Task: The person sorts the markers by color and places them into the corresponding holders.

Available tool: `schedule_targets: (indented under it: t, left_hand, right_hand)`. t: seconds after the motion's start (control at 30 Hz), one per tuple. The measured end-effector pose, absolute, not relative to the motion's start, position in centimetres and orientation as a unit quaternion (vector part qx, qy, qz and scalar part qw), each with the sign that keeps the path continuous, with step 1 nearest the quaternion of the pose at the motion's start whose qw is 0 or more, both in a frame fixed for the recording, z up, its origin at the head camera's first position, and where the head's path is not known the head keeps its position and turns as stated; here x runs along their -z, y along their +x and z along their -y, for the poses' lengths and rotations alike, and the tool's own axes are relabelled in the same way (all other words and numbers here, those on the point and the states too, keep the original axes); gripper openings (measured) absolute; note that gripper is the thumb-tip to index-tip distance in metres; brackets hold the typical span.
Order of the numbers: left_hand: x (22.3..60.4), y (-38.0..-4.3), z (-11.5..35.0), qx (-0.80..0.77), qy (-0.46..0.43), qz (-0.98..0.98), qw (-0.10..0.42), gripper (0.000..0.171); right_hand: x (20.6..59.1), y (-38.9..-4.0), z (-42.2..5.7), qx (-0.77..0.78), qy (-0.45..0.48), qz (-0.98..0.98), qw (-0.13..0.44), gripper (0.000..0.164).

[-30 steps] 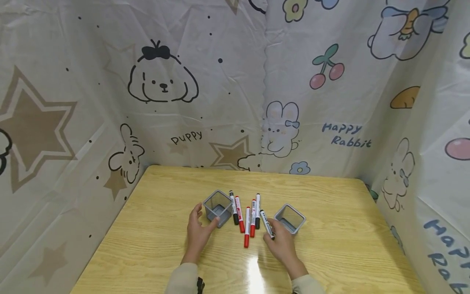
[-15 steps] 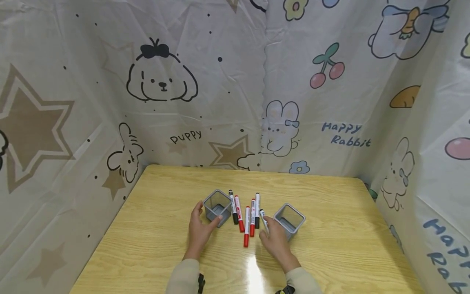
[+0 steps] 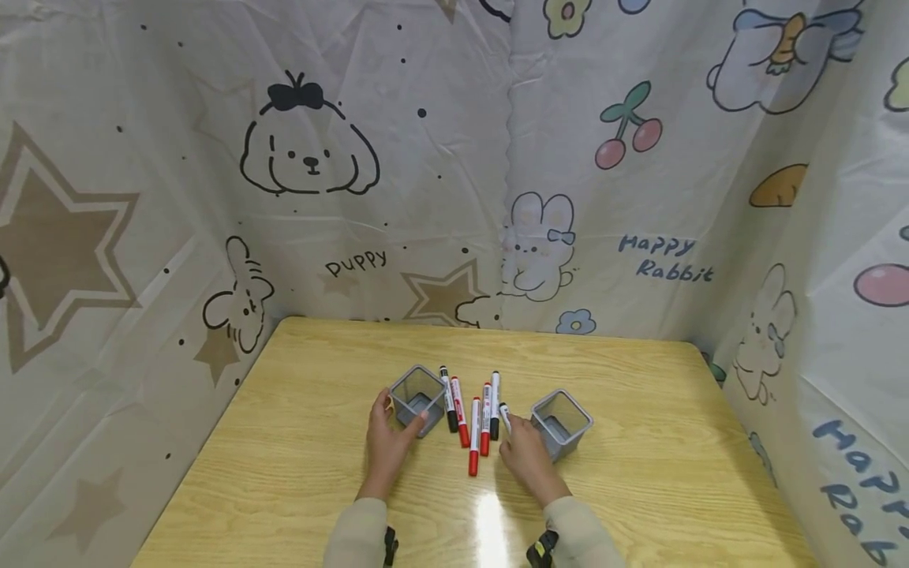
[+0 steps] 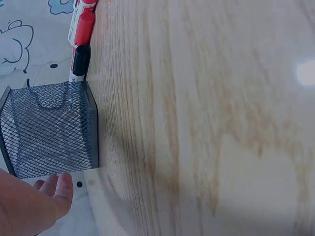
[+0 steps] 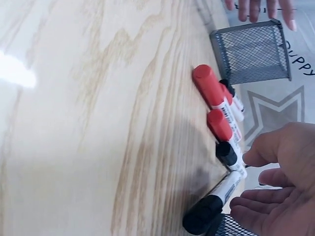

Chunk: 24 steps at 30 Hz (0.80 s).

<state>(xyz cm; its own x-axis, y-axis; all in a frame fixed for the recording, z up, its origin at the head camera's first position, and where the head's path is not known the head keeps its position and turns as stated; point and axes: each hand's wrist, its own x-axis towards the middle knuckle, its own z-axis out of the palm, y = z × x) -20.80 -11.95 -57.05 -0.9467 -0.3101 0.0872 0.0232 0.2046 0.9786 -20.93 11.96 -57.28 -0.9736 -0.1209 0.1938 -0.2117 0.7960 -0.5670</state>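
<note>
My left hand (image 3: 387, 450) is cupped beside the grey mesh pen holder (image 4: 49, 130). Its thumb overlaps the near rim in the head view, and the relaxed fingers lie along the far left side. My right hand (image 3: 531, 461) reaches over a black-capped marker (image 5: 203, 216) at the right end of the marker row, hiding most of it from the head camera. In the right wrist view, the thumb and loosely extended fingers stand apart on either side of that marker. A second mesh pen holder (image 3: 566, 451) stands just right of this hand.
Between the holders lie several white-barrelled markers, among them a red-capped one (image 3: 474, 438) nearest me and a black-capped one (image 3: 495, 406) farther back. The wooden table (image 3: 305, 418) ends at a printed cloth curtain (image 3: 426, 158) behind and on both sides.
My right hand has moved forward over the marker it was beside, covering most of it. The right holder has turned slightly. My left hand stays at the left holder.
</note>
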Motion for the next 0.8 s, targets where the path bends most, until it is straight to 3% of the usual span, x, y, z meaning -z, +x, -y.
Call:
schedule_targets:
  t: [0.63,0.8]
  left_hand:
    - [56.5,-21.5,11.9,0.621,0.087,0.766,0.144,0.085]
    - [56.5,-21.4,11.9,0.624,0.098,0.761,0.145,0.082]
  right_hand:
    - [58.6,-22.4,-11.3,-0.283,0.055,0.954,0.08,0.046]
    - [58.7,-22.4,-11.3,-0.282,0.057,0.955,0.077,0.035]
